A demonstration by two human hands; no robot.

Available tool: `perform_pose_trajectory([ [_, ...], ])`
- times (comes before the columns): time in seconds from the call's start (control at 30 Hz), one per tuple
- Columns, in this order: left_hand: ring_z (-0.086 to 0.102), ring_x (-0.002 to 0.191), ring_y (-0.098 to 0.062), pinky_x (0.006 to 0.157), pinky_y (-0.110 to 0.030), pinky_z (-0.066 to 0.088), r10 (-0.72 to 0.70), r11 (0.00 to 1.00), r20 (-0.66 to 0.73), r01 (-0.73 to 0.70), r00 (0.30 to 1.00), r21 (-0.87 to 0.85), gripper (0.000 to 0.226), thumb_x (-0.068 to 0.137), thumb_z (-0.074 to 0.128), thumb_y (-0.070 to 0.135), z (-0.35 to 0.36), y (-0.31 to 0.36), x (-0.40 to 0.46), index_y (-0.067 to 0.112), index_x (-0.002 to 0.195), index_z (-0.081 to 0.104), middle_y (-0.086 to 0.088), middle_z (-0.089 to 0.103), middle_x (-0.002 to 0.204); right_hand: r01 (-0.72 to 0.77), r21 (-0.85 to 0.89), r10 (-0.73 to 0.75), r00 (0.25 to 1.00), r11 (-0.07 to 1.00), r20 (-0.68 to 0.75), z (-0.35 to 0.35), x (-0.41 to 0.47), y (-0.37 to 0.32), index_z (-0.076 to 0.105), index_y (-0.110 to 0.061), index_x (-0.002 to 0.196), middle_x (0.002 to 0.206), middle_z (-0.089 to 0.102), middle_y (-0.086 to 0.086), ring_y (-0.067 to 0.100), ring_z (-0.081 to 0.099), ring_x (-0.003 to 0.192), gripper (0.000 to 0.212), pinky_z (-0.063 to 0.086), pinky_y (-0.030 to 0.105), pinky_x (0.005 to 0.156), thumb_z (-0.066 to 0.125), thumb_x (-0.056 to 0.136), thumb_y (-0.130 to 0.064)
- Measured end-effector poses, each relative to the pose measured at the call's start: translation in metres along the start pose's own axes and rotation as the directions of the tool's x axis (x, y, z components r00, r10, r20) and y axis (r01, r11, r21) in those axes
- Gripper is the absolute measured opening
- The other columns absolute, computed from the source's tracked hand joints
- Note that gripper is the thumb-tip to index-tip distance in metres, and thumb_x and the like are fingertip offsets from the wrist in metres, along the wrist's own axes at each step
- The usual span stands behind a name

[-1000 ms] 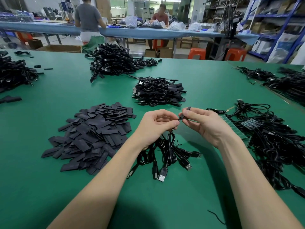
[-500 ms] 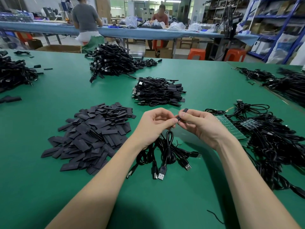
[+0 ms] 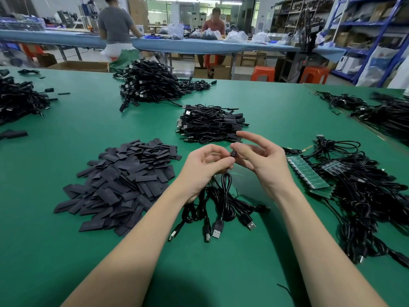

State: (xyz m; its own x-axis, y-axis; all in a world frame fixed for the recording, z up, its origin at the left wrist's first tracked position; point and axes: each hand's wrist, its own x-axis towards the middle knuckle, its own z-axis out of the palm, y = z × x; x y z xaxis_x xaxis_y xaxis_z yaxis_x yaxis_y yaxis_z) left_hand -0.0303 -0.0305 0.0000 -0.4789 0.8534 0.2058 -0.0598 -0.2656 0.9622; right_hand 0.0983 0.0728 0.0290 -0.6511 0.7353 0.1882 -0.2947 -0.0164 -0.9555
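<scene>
My left hand [image 3: 205,167] pinches a thin black USB cable [image 3: 225,196] just below its upper end, above the green table [image 3: 66,251]. The cable hangs in a loop, and its USB plug [image 3: 217,231] lies on the table among a few other cables. My right hand [image 3: 263,165] meets the left. Its thumb and a curled finger pinch the small black sleeve [image 3: 233,153] at the cable's tip, and its index finger sticks out straight above.
A heap of flat black sleeves [image 3: 124,182] lies to the left. A bundle of finished cables [image 3: 210,124] sits behind my hands and a bigger pile [image 3: 150,84] farther back. Tangled cables [image 3: 371,191] and green circuit boards [image 3: 306,171] lie at the right. Two people work at a far blue table.
The black sleeve has slid down the cable tip and sticks out less above my fingers. My right index finger has lifted off and straightened.
</scene>
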Motion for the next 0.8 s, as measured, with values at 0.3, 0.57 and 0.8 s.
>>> perform_pose_trajectory([
  [0.3, 0.067, 0.071, -0.012, 0.072, -0.020, 0.053, -0.020, 1.000, 0.002, 0.020, 1.000, -0.009, 0.013, 0.085, 0.076, 0.003, 0.0012, 0.0019, -0.0015, 0.013, 0.091, 0.069, -0.005, 0.072, 0.078, 0.006, 0.056, -0.004, 1.000, 0.998, -0.031, 0.0012, 0.0019, 0.0026, 0.077, -0.011, 0.106, 0.093, 0.075, 0.016, 0.022, 0.071, 0.078, 0.024, 0.060, 0.031, 0.080, 0.077, 0.084, -0.002],
  [0.57, 0.067, 0.072, -0.012, 0.070, -0.019, 0.053, -0.027, 0.999, 0.001, 0.027, 1.000, -0.027, 0.012, 0.086, 0.075, 0.002, 0.0019, 0.0027, -0.0015, 0.012, 0.090, 0.068, -0.006, 0.072, 0.077, 0.009, 0.076, -0.007, 1.000, 0.997, -0.021, 0.0011, 0.0018, 0.0046, 0.078, -0.016, 0.103, 0.089, 0.075, 0.013, 0.021, 0.070, 0.079, 0.024, 0.060, 0.031, 0.076, 0.078, 0.084, -0.002],
  [0.8, 0.068, 0.073, -0.012, 0.071, -0.018, 0.053, -0.037, 0.998, -0.008, 0.037, 0.999, -0.045, 0.012, 0.086, 0.074, 0.002, 0.0017, 0.0029, -0.0019, 0.012, 0.090, 0.068, -0.005, 0.071, 0.077, 0.015, 0.090, -0.009, 0.998, 0.996, -0.060, 0.0034, 0.0011, 0.0064, 0.078, -0.010, 0.104, 0.088, 0.075, 0.012, 0.020, 0.071, 0.078, 0.022, 0.060, 0.029, 0.076, 0.078, 0.084, -0.001],
])
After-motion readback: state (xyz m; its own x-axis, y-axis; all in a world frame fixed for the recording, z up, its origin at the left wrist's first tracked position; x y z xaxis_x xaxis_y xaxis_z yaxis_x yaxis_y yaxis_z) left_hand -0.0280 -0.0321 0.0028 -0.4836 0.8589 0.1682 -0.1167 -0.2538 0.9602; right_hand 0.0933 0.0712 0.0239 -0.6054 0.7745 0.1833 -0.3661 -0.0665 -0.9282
